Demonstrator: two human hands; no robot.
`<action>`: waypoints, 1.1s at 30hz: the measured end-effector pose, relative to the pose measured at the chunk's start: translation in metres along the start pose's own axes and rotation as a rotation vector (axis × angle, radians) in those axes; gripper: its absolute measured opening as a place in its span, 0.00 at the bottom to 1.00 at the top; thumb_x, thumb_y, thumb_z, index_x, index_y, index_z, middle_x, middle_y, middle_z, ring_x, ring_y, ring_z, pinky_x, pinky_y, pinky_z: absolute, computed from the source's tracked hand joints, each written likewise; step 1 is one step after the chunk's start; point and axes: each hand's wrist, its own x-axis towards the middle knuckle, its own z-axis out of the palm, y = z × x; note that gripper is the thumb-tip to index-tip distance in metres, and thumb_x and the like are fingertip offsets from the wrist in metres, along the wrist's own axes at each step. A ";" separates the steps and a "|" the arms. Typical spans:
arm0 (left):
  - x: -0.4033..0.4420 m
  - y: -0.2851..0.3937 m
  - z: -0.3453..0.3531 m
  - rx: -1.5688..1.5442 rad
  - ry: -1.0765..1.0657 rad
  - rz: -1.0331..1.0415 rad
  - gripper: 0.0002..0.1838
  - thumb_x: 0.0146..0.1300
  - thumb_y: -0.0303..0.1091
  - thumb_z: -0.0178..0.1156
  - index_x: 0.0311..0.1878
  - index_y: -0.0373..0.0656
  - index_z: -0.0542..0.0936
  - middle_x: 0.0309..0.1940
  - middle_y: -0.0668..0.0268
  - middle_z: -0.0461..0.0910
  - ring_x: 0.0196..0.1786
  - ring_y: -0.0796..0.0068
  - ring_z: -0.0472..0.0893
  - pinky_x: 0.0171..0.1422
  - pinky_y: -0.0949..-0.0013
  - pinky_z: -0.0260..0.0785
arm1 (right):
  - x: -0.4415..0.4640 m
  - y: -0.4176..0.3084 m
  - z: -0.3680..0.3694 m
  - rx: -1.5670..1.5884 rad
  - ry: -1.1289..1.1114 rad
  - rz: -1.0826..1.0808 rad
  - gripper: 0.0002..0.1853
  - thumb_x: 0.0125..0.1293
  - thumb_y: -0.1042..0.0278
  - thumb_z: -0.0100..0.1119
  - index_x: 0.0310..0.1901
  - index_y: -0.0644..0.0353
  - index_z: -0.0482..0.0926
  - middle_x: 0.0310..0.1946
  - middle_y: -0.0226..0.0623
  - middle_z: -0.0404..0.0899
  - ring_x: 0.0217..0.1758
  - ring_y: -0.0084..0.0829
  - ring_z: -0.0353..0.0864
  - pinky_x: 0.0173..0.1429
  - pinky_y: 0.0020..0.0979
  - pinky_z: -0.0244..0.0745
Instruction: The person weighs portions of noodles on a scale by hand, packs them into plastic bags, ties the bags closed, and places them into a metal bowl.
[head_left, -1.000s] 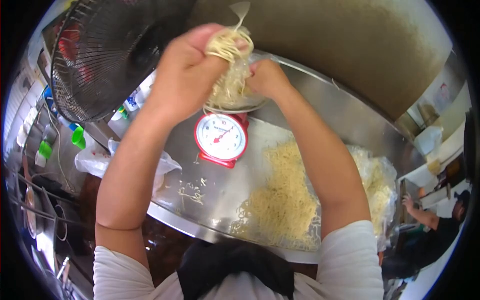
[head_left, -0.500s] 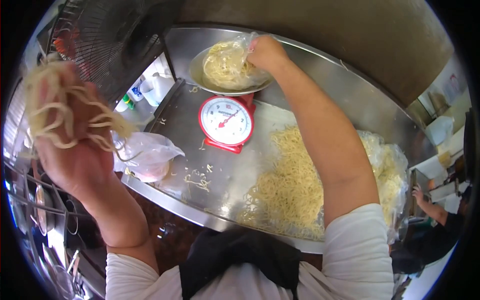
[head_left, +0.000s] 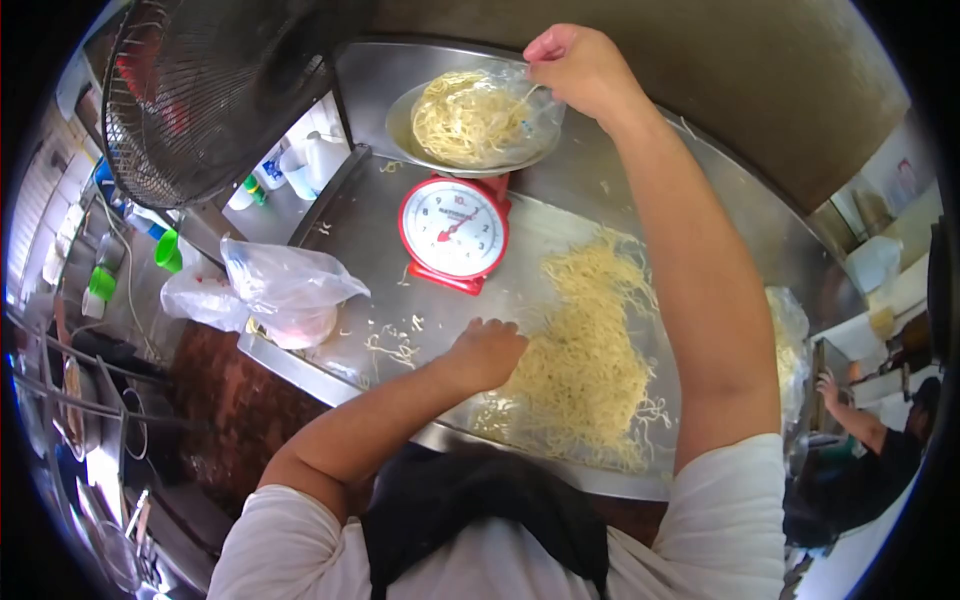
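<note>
A clear bag of noodles [head_left: 465,120] lies in the metal pan [head_left: 400,125] on top of the red dial scale [head_left: 454,230]. Above the bag's right end, my right hand [head_left: 580,65] is closed, thumb and fingers pinched by a thin strand or bag edge too small to make out. My left hand [head_left: 488,352] rests at the left edge of the loose noodle pile [head_left: 590,360] on the steel tray [head_left: 450,400]. Its fingers are curled together, and what lies under them is hidden.
A black wire fan [head_left: 150,110] stands at the upper left. Tied plastic bags [head_left: 285,285] sit on the tray's left corner. Noodle scraps [head_left: 393,347] lie below the scale. Another bag of noodles [head_left: 788,350] is at the right, near a person in dark clothes [head_left: 870,470].
My left hand, which held noodles up at the far left, is now beside the pile without visible noodles. My right hand has moved up and right from the bag.
</note>
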 end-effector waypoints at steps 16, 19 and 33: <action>-0.053 -0.013 0.040 -0.221 -0.108 -0.153 0.26 0.62 0.49 0.57 0.60 0.45 0.74 0.50 0.54 0.79 0.52 0.52 0.79 0.57 0.53 0.72 | -0.224 0.070 -0.005 0.348 -0.094 0.297 0.10 0.63 0.63 0.65 0.36 0.63 0.82 0.28 0.26 0.77 0.31 0.18 0.72 0.36 0.24 0.69; -0.072 -0.001 0.055 -0.373 -0.028 -0.307 0.25 0.61 0.44 0.61 0.60 0.44 0.74 0.47 0.55 0.80 0.50 0.55 0.80 0.55 0.55 0.72 | -0.336 0.127 0.014 0.485 -0.116 0.633 0.08 0.63 0.67 0.65 0.38 0.62 0.83 0.27 0.24 0.74 0.30 0.16 0.70 0.35 0.21 0.67; -0.050 0.055 0.150 -0.304 0.525 -0.718 0.25 0.59 0.41 0.62 0.57 0.41 0.73 0.35 0.60 0.76 0.41 0.57 0.75 0.50 0.57 0.66 | -0.464 0.193 0.000 0.735 -0.343 0.771 0.09 0.61 0.69 0.66 0.41 0.62 0.82 0.33 0.34 0.80 0.32 0.21 0.78 0.37 0.22 0.72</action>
